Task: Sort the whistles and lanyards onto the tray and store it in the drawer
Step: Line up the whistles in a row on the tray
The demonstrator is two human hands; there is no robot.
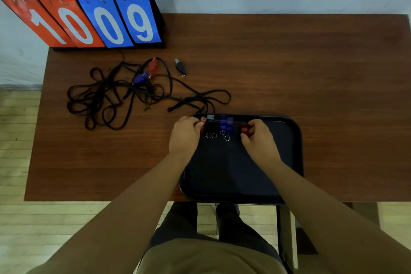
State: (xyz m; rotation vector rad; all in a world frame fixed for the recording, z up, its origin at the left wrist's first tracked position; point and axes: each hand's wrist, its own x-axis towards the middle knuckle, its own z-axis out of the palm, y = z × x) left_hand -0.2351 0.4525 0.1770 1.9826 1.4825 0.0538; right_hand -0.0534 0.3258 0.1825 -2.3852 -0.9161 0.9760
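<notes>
A black tray lies at the table's near edge. Along its far rim stands a row of whistles: black ones and blue ones, their key rings pointing toward me. My left hand pinches a red whistle at the row's left end. At the row's right side my right hand grips another red whistle. A tangle of black lanyards sprawls on the table to the left, with a red whistle and a blue whistle in it. A lone black whistle lies beyond.
A flip scoreboard showing 10 and 09 stands at the table's back left corner. The brown wooden table ends at a pale wall behind. A dark chair frame and wooden floor show below the near edge.
</notes>
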